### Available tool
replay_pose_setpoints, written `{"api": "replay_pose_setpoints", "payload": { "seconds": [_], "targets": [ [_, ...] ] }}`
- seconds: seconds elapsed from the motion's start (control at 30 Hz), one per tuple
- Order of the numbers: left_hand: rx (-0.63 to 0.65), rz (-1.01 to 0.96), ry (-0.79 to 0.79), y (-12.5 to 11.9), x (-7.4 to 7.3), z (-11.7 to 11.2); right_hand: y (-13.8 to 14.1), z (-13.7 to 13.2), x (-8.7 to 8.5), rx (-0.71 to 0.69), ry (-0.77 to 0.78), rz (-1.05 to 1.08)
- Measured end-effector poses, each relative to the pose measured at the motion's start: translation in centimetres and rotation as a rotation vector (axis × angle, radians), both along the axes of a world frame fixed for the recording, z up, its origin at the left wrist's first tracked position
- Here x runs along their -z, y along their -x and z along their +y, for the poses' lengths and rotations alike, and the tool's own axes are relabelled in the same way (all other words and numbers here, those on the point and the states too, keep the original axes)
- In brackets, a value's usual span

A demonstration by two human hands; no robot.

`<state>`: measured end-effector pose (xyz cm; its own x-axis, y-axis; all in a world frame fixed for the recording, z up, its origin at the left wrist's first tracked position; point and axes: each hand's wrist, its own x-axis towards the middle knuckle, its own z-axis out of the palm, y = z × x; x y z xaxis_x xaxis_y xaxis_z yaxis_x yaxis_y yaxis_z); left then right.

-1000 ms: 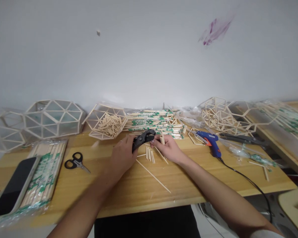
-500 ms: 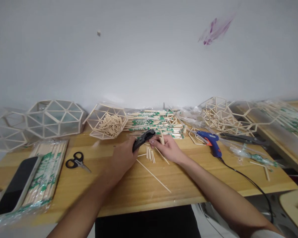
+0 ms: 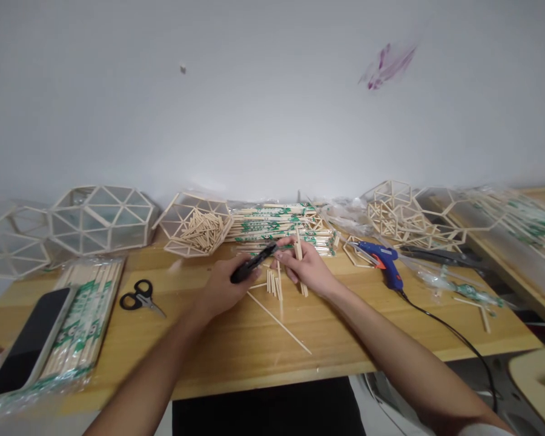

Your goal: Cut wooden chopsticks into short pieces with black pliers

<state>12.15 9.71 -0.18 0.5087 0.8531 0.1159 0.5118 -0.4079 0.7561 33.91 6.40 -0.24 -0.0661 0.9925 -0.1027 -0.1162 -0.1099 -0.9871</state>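
Observation:
My left hand (image 3: 227, 281) is closed around a black hand tool (image 3: 251, 264), which looks like a cutter; its exact kind is unclear. The tool's far end points up and right, close to the fingers of my right hand (image 3: 309, 266). Pale wooden sticks (image 3: 299, 247) are gripped in my right hand and stick out above and below the fingers. Below and between the hands, several short cut sticks (image 3: 272, 283) lie side by side on the wooden table. A long thin stick (image 3: 281, 324) rests slantwise in front of them.
Wrapped chopsticks (image 3: 272, 225) lie behind the hands. A stick-frame bowl (image 3: 175, 224) of cut sticks (image 3: 203, 230) stands back left. To the right are a blue glue gun (image 3: 388, 266) with cord and stick frames (image 3: 393, 209). Scissors (image 3: 142, 297) and a phone (image 3: 29, 339) lie left.
My left hand has drawn slightly left and down with the black tool, whose end has swung lower. The sticks in my right hand now stand more upright.

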Motion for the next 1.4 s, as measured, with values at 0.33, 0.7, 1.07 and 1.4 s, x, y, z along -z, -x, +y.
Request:
{"api": "replay_pose_setpoints", "payload": {
  "seconds": [0.33,0.7,1.07,1.4],
  "targets": [
    [-0.082,-0.486,0.417,-0.3,-0.8,-0.8,-0.2,0.6,0.8,0.066,0.154,0.076],
    [-0.353,-0.946,0.474,0.8,-1.1,1.0,-0.4,-0.3,0.1,-0.24,0.134,-0.174],
    [-0.27,-0.923,0.587,0.8,-1.3,0.6,-0.6,-0.5,-0.3,-0.526,0.18,-0.023],
    [-0.234,-0.927,0.664,0.6,-1.8,0.6,-1.0,-0.5,-0.9,-0.647,0.355,-0.04]
  ]
}}
